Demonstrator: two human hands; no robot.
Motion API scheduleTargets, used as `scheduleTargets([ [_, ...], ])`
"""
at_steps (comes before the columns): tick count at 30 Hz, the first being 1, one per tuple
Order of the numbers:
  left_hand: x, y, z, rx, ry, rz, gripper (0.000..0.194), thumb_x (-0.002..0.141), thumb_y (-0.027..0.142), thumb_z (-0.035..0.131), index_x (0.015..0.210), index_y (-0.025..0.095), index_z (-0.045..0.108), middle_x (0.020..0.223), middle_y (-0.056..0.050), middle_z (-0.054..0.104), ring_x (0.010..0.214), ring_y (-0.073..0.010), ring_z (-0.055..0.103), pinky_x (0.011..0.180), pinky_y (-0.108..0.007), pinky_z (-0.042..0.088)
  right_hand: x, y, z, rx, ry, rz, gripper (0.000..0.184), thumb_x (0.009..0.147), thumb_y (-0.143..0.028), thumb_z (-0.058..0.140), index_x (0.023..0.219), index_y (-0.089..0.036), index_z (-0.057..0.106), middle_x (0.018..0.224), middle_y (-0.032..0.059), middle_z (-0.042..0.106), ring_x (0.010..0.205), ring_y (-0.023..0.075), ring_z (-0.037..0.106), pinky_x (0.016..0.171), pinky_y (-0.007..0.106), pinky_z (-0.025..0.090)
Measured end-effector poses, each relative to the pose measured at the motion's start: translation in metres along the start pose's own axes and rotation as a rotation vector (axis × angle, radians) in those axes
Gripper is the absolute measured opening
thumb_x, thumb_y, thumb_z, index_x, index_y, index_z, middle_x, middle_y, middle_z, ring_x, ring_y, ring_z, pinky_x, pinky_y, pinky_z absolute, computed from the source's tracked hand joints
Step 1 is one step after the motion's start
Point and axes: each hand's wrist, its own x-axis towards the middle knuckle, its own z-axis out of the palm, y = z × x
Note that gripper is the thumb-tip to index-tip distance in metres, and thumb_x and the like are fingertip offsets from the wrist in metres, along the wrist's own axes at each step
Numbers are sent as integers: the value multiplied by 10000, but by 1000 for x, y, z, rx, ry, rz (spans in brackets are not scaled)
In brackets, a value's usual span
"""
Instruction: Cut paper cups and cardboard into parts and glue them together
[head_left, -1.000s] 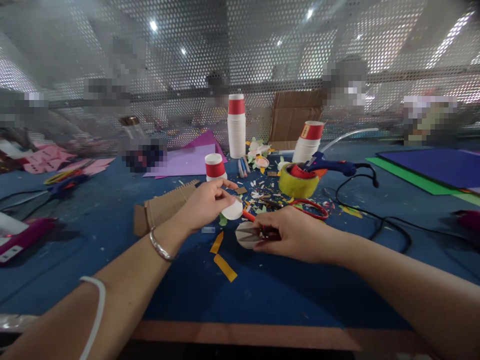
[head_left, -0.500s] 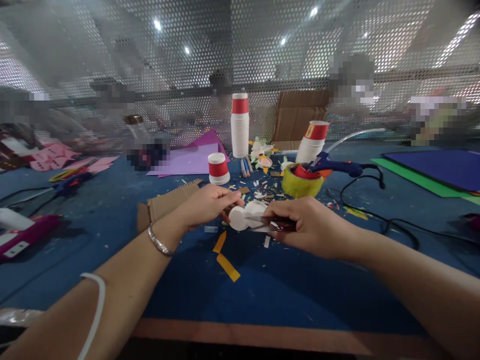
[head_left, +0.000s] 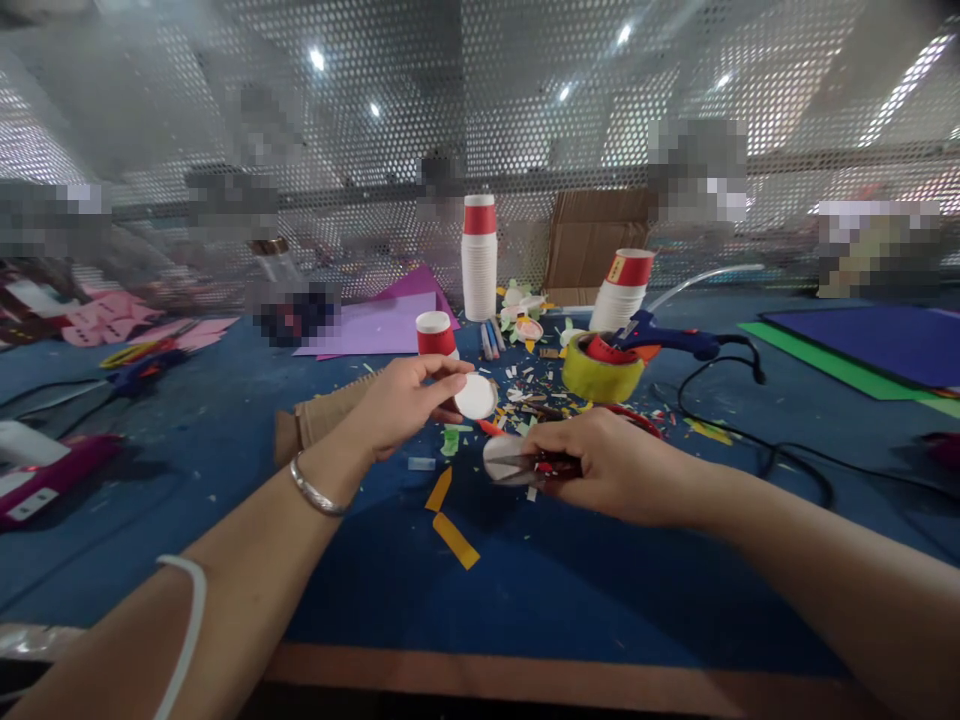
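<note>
Between the thumb and fingers of my left hand (head_left: 409,400) is a white round paper piece (head_left: 475,397), its flat face toward me. My right hand (head_left: 611,465) grips a pair of scissors (head_left: 551,465), blades pointing left. A second white round piece (head_left: 495,452) sits at the blades, partly covered by them and slightly blurred; I cannot tell whether my right fingers also hold it. Two orange paper strips (head_left: 456,540) and a small clear bluish piece (head_left: 421,464) lie on the blue table below my left hand.
Behind my left hand stand a red-and-white paper cup (head_left: 435,333) and a tall cup stack (head_left: 479,270). Yellow tape (head_left: 600,372), a blue glue gun (head_left: 667,335) and its black cable are to the right. Cardboard (head_left: 330,410) lies left, with paper scraps (head_left: 525,385) beyond the hands.
The two white round pieces, close together before, are now apart. My left hand has moved up and away with one; the other stays at the scissors, which have shifted slightly down.
</note>
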Motion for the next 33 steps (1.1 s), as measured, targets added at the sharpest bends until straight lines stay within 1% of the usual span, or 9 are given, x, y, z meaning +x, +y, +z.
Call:
scheduleTargets([
  [1, 0, 0, 1, -51, -2, 0, 232, 877, 228, 645, 1078, 125, 695, 992, -89, 728, 813, -159, 684, 687, -276, 579, 0, -1, 1, 30, 14, 4, 117, 771, -101, 603, 837, -170, 670, 716, -15, 639, 624, 111, 535, 578, 226, 352],
  [3, -1, 1, 4, -118, -37, -1, 215, 880, 224, 648, 1065, 124, 692, 1005, -83, 728, 834, -155, 684, 716, -274, 573, 1, 0, 2, 106, 148, 28, 75, 844, -226, 614, 845, -171, 665, 722, -11, 622, 624, 111, 513, 574, 231, 358],
  [6, -3, 1, 9, -165, -105, -1, 189, 866, 201, 665, 1035, 124, 696, 959, -63, 728, 817, -147, 687, 741, -277, 567, 3, 4, 2, 159, 370, 121, 284, 890, -444, 601, 801, -177, 637, 659, -21, 558, 578, 109, 443, 526, 242, 326],
  [8, -4, 1, 11, -172, -128, 1, 181, 859, 179, 668, 1026, 118, 703, 932, -58, 728, 805, -143, 689, 752, -279, 565, 4, 8, 1, 151, 407, 173, 322, 886, -485, 595, 772, -185, 617, 632, -29, 528, 568, 111, 422, 513, 248, 308],
  [14, -3, 0, 11, -231, -4, -5, 266, 835, 138, 690, 1099, 108, 700, 1055, -93, 734, 838, -152, 691, 776, -297, 565, 7, 10, 7, -6, 176, 209, 269, 873, -395, 613, 696, -197, 569, 651, -15, 570, 596, 131, 487, 539, 268, 301],
  [16, -2, 1, 10, -269, 22, -13, 260, 823, 122, 700, 1082, 101, 707, 1068, -101, 732, 858, -163, 690, 768, -300, 570, 7, 7, 11, -71, 140, 228, 213, 859, -338, 631, 711, -196, 576, 670, -7, 596, 602, 136, 505, 547, 273, 293],
  [21, -3, 3, 10, -357, 28, -50, 225, 809, 79, 704, 1033, 93, 715, 1062, -104, 725, 893, -177, 687, 765, -299, 584, 8, 7, 16, -110, 117, 243, 96, 847, -242, 632, 769, -198, 599, 682, -5, 621, 604, 135, 520, 565, 270, 301],
  [27, -3, 4, 12, -377, 52, -64, 174, 813, 52, 686, 981, 89, 713, 1026, -97, 717, 880, -172, 683, 752, -295, 594, 10, 9, 19, -84, 126, 250, 25, 829, -221, 634, 832, -197, 627, 721, 1, 649, 620, 139, 537, 570, 267, 318],
  [33, -2, 2, 10, -374, 47, -79, 172, 821, 61, 680, 988, 93, 708, 1026, -97, 709, 881, -174, 680, 751, -294, 589, 11, 8, 17, 6, 150, 224, 61, 827, -175, 602, 767, -189, 611, 684, -6, 627, 612, 133, 530, 567, 260, 342],
])
